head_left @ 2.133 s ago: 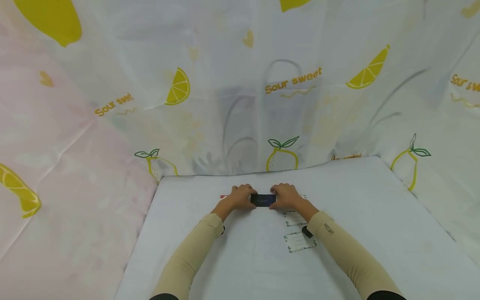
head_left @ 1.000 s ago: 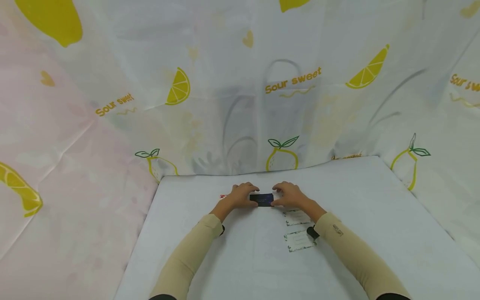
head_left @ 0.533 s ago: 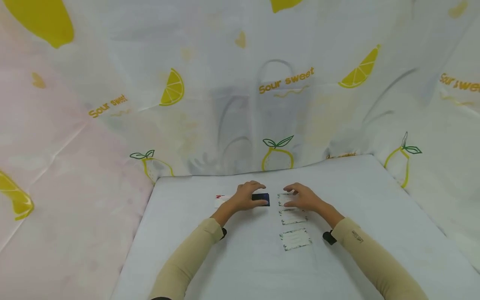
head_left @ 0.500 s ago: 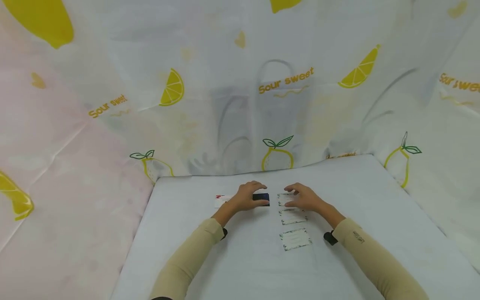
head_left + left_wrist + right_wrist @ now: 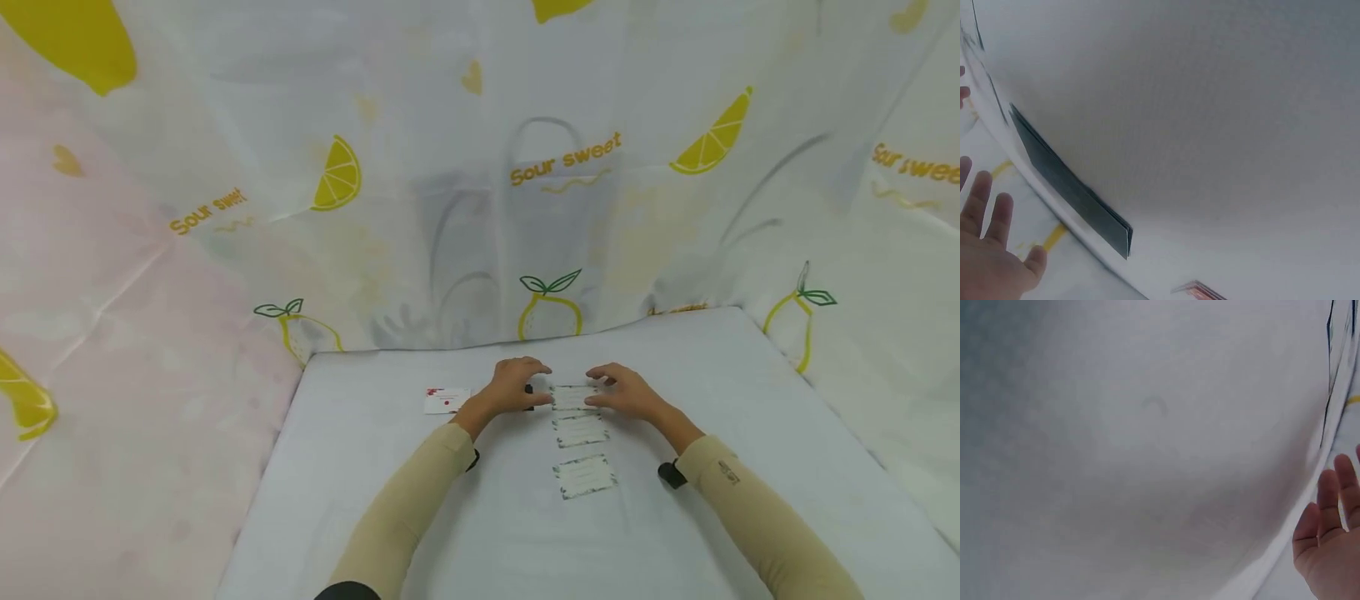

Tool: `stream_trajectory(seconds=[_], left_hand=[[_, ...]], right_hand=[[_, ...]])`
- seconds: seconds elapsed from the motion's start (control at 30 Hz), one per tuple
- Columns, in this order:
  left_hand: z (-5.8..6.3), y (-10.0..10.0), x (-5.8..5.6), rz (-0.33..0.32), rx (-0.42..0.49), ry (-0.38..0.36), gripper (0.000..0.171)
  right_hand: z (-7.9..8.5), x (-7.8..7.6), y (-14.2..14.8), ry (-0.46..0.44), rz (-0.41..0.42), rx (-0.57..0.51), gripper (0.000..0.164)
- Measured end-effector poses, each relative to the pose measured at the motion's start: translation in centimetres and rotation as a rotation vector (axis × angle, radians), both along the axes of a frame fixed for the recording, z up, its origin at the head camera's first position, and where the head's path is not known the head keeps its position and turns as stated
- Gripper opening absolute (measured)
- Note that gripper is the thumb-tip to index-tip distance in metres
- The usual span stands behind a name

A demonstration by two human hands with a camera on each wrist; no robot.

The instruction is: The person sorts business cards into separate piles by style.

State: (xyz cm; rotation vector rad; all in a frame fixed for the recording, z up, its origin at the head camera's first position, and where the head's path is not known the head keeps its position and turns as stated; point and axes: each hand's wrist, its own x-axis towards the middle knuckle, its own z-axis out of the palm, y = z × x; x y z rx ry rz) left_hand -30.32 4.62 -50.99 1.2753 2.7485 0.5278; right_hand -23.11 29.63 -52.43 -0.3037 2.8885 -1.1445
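In the head view my left hand (image 5: 512,387) is over a dark stack of cards (image 5: 529,389), hiding most of it. Its fingertips reach the left side of the farthest white leaf-bordered card (image 5: 572,397). On that card's right side is my right hand (image 5: 632,395), fingers parted and holding nothing. The left wrist view shows the dark cards (image 5: 1072,181) stacked slightly askew on the table, apart from the spread fingers (image 5: 1001,219). In the right wrist view the relaxed right fingers (image 5: 1329,500) are beside the card edges.
Two more leaf-bordered cards, a middle one (image 5: 581,430) and a near one (image 5: 585,477), lie in a column toward me. A white card with red print (image 5: 438,402) lies left of my left hand. A lemon-print cloth (image 5: 420,275) hangs behind the white table (image 5: 360,467).
The right hand has let go of the dark cards and moved right to the leaf-bordered card. The left hand then released them too and shifted right, uncovering the red-printed card.
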Motion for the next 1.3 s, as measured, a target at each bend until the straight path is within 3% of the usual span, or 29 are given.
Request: stream_trajectory(seconds=[0.2, 0.43, 0.63, 0.93, 1.3], left_hand=[[-0.9, 1.3, -0.4, 0.014, -0.109, -0.045, 0.052], [-0.6, 2.3, -0.7, 0.059, -0.14, -0.049, 0.053], [-1.2, 2.2, -0.4, 0.082, -0.187, -0.089, 0.055], [-0.8, 2.9, -0.4, 0.097, -0.252, -0.039, 0.053], [-0.9, 3.5, -0.2, 0.137, -0.245, -0.088, 0.049]], right_hand=[[-0.4, -0.3, 0.3, -0.058, 0.004, -0.006, 0.055], [-0.6, -1.3, 0.1, -0.066, 0.014, 0.031, 0.049], [-0.9, -1.6, -0.3, -0.081, 0.027, 0.066, 0.048], [-0.3, -1.7, -0.2, -0.101, -0.007, 0.094, 0.046], [-0.1, -1.8, -0.1, -0.143, -0.012, 0.121, 0.047]])
